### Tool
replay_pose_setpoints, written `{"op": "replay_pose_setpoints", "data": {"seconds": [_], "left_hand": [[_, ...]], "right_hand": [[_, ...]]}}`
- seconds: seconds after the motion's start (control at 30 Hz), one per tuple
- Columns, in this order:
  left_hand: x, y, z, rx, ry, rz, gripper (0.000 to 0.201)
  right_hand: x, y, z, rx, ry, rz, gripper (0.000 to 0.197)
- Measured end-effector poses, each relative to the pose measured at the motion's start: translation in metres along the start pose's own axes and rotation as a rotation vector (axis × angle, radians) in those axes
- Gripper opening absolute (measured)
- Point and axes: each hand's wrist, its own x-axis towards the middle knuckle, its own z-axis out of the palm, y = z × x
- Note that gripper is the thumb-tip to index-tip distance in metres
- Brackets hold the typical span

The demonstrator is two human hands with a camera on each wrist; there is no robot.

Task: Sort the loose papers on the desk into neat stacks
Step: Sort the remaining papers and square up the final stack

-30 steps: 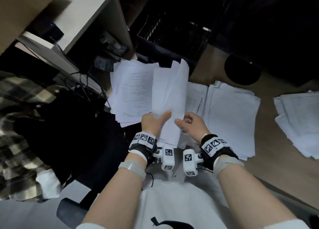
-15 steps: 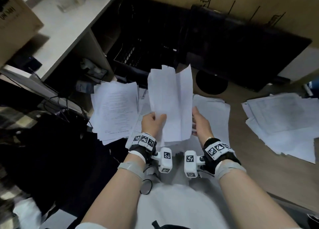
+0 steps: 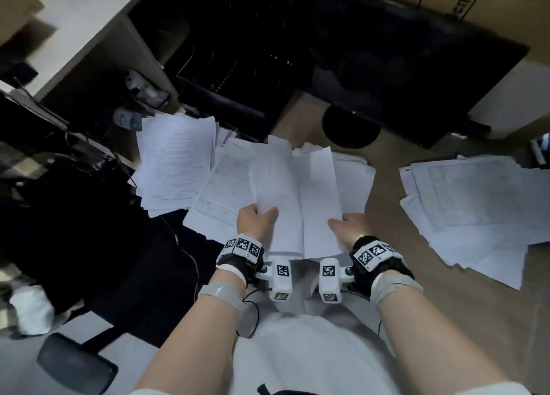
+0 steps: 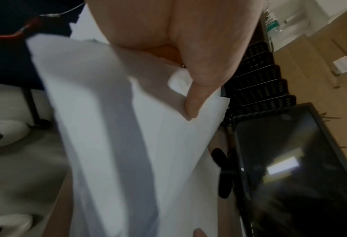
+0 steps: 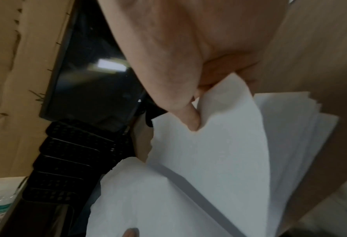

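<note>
Two hands in play at the centre of the head view, both on one bundle of white sheets (image 3: 293,198) held up over the desk (image 3: 387,290). The left hand (image 3: 256,220) pinches its near left edge, thumb on top; the right hand (image 3: 348,226) pinches the near right edge, thumb pressed on the paper. The bundle splits into two leaning halves with a shadowed crease between them, blank and slightly ragged at the far end. Three piles lie around it: one printed pile (image 3: 177,162) at centre left, one (image 3: 354,180) directly beneath the bundle, one spread pile (image 3: 476,210) at the right. A dark monitor (image 3: 416,76) stands across the top.
</note>
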Motion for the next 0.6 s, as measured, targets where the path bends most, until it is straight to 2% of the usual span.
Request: {"op": "replay_pose_setpoints", "data": {"seconds": [0.1,0.23,0.3,0.4,0.5,0.53,0.6], "left_hand": [[-0.014,-0.007,0.023,0.038,0.065,-0.005,0.025],[-0.014,0.001,0.031,0.054,0.139,0.061,0.040],[-0.010,0.004,0.031,0.054,0.136,0.086,0.050],[-0.009,0.009,0.038,0.083,0.124,0.098,0.052],[-0.011,0.013,0.050,0.022,0.084,0.066,0.055],[-0.013,0.016,0.053,0.016,0.067,0.067,0.055],[-0.014,0.018,0.059,0.007,0.024,0.056,0.056]], "right_hand": [[0.007,0.026,-0.009,0.011,0.026,0.071,0.009],[0.013,0.039,-0.023,0.026,0.075,0.151,0.036],[0.015,0.038,-0.025,0.052,0.056,0.168,0.040],[0.014,0.028,-0.030,0.123,0.009,0.151,0.044],[0.017,0.023,-0.036,0.140,0.023,0.098,0.074],[0.018,0.022,-0.040,0.186,0.025,0.060,0.076],[0.021,0.015,-0.045,0.302,-0.046,-0.019,0.060]]}}
